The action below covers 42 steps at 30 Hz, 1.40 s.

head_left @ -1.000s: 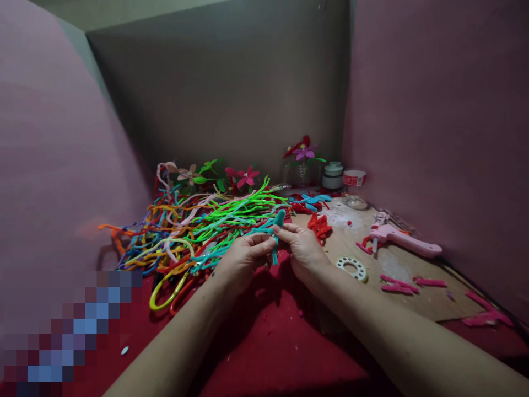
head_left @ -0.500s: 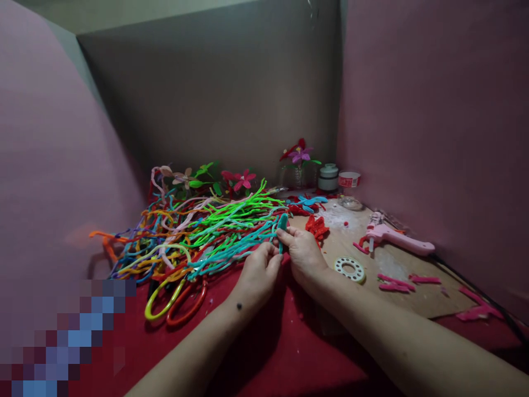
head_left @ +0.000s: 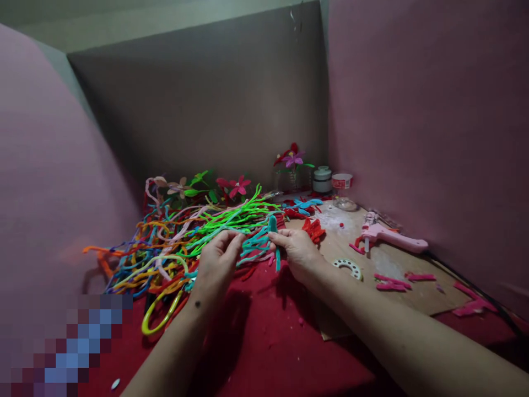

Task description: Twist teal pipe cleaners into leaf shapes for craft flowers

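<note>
My right hand (head_left: 298, 251) pinches a teal pipe cleaner (head_left: 273, 224) bent into a narrow upright loop, its tail hanging below the fingers. My left hand (head_left: 219, 258) is apart from it to the left, thumb and fingertips pressed together over the pile. Whether anything thin is between those fingertips I cannot make out. Behind and beside both hands spreads a heap of pipe cleaners (head_left: 231, 212) in green, teal, orange, pink and other colours. Scissors with a yellow handle (head_left: 145, 325) lie under the heap's near edge, partly hidden by my left arm.
On a cardboard sheet (head_left: 413, 262) at right are a pink glue gun (head_left: 397, 238), a white ring with holes (head_left: 349, 267), pink pieces (head_left: 390, 284) and red petals (head_left: 314, 230). Finished pipe-cleaner flowers (head_left: 238, 186) and a jar (head_left: 322, 180) stand behind. Pink panels (head_left: 430, 110) flank the table.
My left hand has moved left, away from the teal loop it was touching. My right hand still holds the loop, and the tail now hangs free. The view has shifted slightly.
</note>
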Tool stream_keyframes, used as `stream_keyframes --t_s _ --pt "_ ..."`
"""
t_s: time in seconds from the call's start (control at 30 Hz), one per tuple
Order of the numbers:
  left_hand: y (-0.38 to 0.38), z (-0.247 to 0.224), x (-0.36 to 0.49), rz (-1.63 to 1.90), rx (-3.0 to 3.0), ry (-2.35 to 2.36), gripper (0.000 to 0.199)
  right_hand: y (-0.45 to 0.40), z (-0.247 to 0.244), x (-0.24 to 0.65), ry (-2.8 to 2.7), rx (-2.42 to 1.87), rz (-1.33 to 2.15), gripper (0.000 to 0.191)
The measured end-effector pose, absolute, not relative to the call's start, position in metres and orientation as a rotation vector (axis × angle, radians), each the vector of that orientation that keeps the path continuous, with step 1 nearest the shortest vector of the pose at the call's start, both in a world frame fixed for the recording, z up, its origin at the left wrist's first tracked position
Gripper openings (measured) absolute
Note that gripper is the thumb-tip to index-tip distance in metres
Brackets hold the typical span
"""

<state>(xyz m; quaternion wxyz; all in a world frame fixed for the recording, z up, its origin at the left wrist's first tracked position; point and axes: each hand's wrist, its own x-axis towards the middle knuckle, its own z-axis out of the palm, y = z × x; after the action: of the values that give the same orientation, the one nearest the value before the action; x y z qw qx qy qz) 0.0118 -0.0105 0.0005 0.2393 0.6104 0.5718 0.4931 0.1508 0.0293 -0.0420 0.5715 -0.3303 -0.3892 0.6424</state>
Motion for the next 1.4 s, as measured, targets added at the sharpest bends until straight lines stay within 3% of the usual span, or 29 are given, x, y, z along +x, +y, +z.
stream_keyframes --t_s 0.2,0.43,0.73,1.07,1.4 --pt "-0.009 -0.004 0.017 1.268 1.303 1.241 0.032 0.016 -0.039 0.149 -1.062 -0.785 1.639 0.01" --pt "-0.005 -0.011 0.014 1.218 1.232 1.19 0.025 0.014 -0.037 0.149 -1.072 -0.785 1.678 0.004" --pt "-0.003 -0.012 0.014 1.153 1.295 1.174 0.013 0.012 -0.041 0.148 -1.221 -0.848 1.561 0.01" --pt "-0.006 -0.011 0.019 1.231 1.381 1.332 0.013 0.008 -0.041 0.146 -1.522 -0.918 1.102 0.018" --pt "-0.009 -0.009 0.014 1.269 1.416 1.271 0.017 0.009 -0.039 0.146 -1.573 -0.918 1.105 0.018"
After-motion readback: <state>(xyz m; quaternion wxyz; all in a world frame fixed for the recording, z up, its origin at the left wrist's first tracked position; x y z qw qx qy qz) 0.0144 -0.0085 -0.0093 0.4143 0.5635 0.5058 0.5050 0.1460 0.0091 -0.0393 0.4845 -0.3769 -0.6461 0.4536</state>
